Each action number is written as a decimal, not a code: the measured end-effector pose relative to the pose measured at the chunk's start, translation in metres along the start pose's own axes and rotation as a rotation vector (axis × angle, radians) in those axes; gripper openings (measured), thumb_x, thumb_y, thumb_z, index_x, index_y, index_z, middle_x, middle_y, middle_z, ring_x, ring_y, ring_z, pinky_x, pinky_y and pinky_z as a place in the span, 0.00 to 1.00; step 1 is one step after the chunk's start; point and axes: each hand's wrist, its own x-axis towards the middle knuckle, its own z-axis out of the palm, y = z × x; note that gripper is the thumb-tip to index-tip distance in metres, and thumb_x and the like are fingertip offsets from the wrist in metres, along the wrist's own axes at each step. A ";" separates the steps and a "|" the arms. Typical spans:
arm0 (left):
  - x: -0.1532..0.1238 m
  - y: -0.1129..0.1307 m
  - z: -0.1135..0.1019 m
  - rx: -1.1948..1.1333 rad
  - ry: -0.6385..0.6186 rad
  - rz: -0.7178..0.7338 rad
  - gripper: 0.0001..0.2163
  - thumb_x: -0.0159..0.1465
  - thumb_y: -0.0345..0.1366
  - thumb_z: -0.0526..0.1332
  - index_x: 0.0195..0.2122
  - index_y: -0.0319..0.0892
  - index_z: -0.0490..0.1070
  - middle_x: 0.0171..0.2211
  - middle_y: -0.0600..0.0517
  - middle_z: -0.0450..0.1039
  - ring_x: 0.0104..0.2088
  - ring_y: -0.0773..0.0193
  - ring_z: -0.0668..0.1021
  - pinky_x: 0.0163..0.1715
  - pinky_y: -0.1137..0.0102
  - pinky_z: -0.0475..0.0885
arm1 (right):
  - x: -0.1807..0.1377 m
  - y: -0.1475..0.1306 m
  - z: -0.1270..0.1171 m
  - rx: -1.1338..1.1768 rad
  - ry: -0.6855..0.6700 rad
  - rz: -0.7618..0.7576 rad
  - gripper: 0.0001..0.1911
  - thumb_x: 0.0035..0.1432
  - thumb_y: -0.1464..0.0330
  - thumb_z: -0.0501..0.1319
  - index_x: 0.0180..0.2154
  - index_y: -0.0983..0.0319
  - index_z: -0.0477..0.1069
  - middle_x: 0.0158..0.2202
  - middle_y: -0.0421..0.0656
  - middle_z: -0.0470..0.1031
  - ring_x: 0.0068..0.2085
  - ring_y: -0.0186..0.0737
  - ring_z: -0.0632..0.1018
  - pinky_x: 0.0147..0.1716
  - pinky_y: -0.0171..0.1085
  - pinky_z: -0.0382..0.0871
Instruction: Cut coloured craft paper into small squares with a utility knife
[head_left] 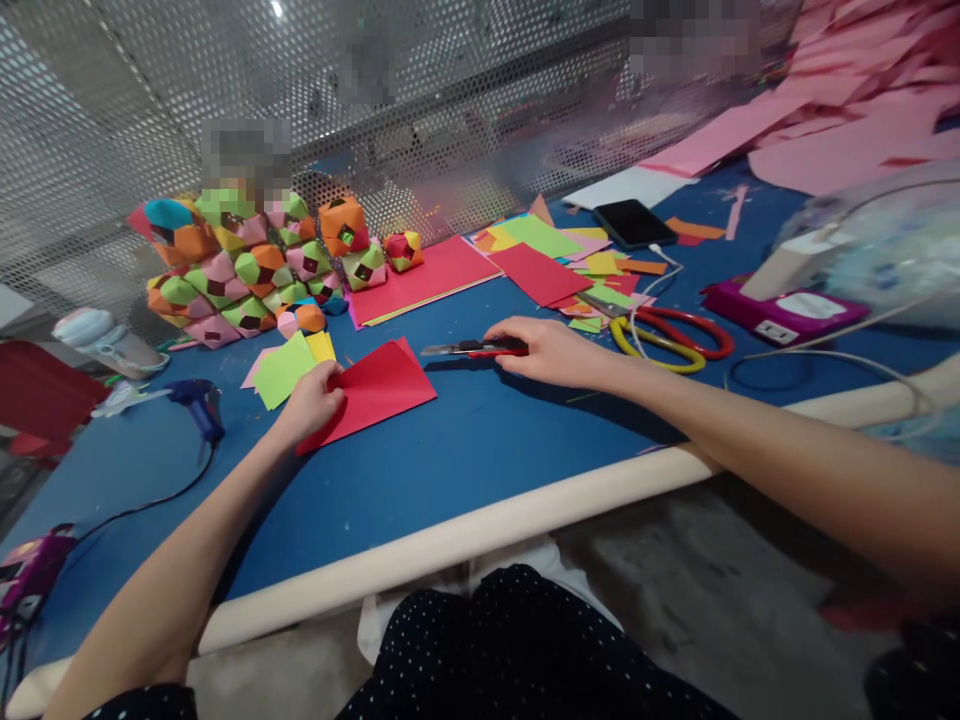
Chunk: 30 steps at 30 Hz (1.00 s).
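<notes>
My left hand (313,403) grips the left edge of a folded red sheet of paper (382,390), thumb on top, over the blue tabletop. In my right hand (541,350) is a utility knife (480,348) with a red and black handle, its blade pointing left toward the paper. A small gap separates the blade tip from the sheet's right corner. Just behind my left hand lie light green paper squares (283,368), with yellow and pink ones partly under them. The fingers of my right hand wrap the knife's handle.
Folded paper balls (259,268) are stacked at the back left, beside large red sheets (435,275). Scissors (675,335), paper scraps, a phone (634,223) and a purple power strip (784,308) lie to the right. A blue glue gun (196,405) with its cord is at left.
</notes>
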 end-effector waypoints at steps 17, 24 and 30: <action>0.001 0.003 0.002 -0.007 -0.008 0.008 0.10 0.51 0.31 0.53 0.35 0.43 0.65 0.36 0.50 0.73 0.38 0.57 0.74 0.41 0.66 0.69 | -0.004 -0.001 0.007 0.031 0.117 -0.106 0.17 0.58 0.67 0.56 0.48 0.61 0.72 0.44 0.49 0.76 0.46 0.48 0.75 0.48 0.45 0.68; 0.001 0.001 0.004 0.008 0.015 0.011 0.11 0.53 0.30 0.54 0.38 0.42 0.67 0.38 0.49 0.75 0.40 0.57 0.75 0.42 0.65 0.70 | -0.007 0.006 0.008 0.067 -0.046 -0.231 0.17 0.58 0.67 0.57 0.48 0.60 0.74 0.43 0.48 0.76 0.46 0.48 0.74 0.47 0.46 0.67; 0.000 0.000 0.008 0.040 0.050 0.089 0.21 0.55 0.29 0.54 0.52 0.38 0.65 0.48 0.43 0.72 0.46 0.55 0.75 0.49 0.61 0.70 | -0.008 0.012 0.001 0.135 -0.139 -0.244 0.18 0.59 0.63 0.57 0.48 0.60 0.76 0.43 0.50 0.76 0.47 0.48 0.74 0.49 0.48 0.66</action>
